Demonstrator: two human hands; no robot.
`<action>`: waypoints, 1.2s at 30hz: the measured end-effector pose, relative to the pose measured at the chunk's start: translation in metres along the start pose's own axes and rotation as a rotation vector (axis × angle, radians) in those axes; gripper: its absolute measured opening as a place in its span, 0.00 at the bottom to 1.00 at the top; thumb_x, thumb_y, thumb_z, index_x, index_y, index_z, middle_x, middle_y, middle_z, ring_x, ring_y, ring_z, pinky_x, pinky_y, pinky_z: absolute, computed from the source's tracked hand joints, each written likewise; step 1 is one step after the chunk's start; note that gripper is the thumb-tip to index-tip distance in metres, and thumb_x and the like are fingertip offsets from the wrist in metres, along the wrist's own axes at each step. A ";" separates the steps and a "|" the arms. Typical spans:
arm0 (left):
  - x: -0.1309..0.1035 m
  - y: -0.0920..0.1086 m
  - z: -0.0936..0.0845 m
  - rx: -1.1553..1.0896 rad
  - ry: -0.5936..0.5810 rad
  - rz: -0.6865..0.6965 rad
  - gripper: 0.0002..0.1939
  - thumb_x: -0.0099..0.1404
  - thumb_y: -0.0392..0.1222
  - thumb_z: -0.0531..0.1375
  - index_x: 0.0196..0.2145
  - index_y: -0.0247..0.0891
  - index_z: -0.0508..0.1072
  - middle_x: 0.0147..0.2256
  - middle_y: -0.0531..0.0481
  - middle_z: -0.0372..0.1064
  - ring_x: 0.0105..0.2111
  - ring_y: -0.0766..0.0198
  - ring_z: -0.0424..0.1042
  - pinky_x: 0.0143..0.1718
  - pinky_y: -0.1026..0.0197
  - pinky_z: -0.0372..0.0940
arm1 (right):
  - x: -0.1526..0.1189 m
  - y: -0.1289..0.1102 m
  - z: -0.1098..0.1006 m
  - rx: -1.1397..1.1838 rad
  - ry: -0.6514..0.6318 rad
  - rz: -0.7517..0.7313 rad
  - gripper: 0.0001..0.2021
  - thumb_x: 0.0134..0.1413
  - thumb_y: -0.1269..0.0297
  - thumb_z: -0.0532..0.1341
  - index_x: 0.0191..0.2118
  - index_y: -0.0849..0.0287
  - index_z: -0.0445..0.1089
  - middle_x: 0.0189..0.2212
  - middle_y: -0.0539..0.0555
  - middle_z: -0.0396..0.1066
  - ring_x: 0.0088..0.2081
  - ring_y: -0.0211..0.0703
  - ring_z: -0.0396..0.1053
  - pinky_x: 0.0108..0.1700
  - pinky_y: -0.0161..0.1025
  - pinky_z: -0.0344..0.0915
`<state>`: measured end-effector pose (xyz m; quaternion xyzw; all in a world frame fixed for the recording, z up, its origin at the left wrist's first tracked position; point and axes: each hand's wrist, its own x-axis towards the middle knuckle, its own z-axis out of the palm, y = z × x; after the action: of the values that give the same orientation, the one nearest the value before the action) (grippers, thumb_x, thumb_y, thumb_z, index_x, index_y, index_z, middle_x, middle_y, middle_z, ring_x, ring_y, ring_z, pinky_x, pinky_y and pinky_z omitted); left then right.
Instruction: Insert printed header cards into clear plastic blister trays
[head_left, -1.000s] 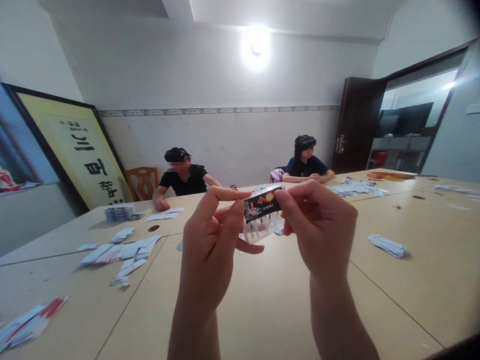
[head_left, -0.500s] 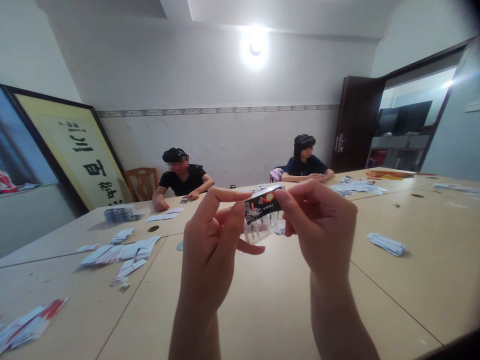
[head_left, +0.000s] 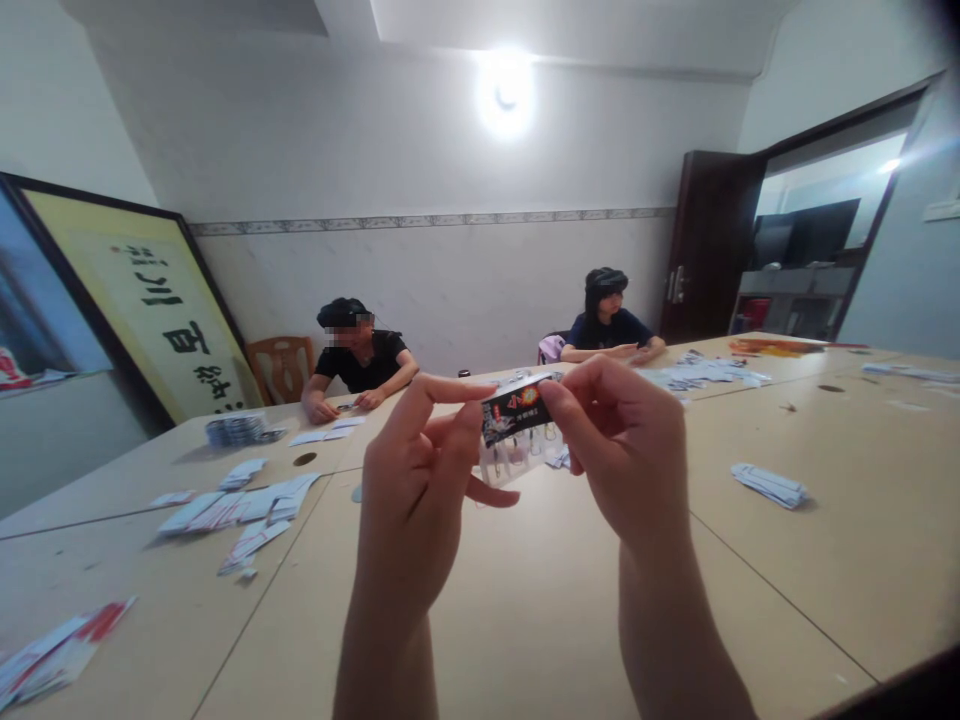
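A small clear plastic case (head_left: 519, 460) is held up above the table in front of me, tilted, its right end higher. Little hook-like metal pieces show through its compartments. Across its upper part lies a black printed label (head_left: 517, 412) with orange and white marks. My left hand (head_left: 420, 480) grips the left end between thumb and fingers, one finger stretched underneath. The thumb of my right hand (head_left: 634, 440) presses on the label's right end, its fingers curled behind the case. The fingers hide both ends.
Loose white and red paper strips (head_left: 240, 505) lie on the table (head_left: 525, 620) to the left, with a bundle of strips (head_left: 770, 486) to the right. Stacked clear cases (head_left: 238, 430) stand farther left. Two people (head_left: 360, 355) sit across the table, their hands on small items.
Both hands and the case have shifted very slightly left in view, and the grip looks the same. The person at the left across the table has brought both hands closer together.
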<state>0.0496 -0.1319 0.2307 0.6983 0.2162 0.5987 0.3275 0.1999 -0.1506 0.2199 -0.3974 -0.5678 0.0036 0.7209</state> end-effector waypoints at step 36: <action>0.007 -0.004 -0.008 -0.097 -0.100 -0.107 0.15 0.63 0.51 0.66 0.40 0.40 0.70 0.26 0.53 0.76 0.20 0.64 0.75 0.15 0.65 0.73 | 0.005 0.003 -0.011 0.092 -0.125 0.033 0.16 0.63 0.55 0.61 0.28 0.59 0.71 0.17 0.46 0.64 0.19 0.31 0.60 0.20 0.30 0.56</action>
<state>0.0435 -0.1231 0.2333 0.6979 0.2073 0.5546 0.4029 0.2120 -0.1519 0.2215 -0.3720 -0.6042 0.0663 0.7015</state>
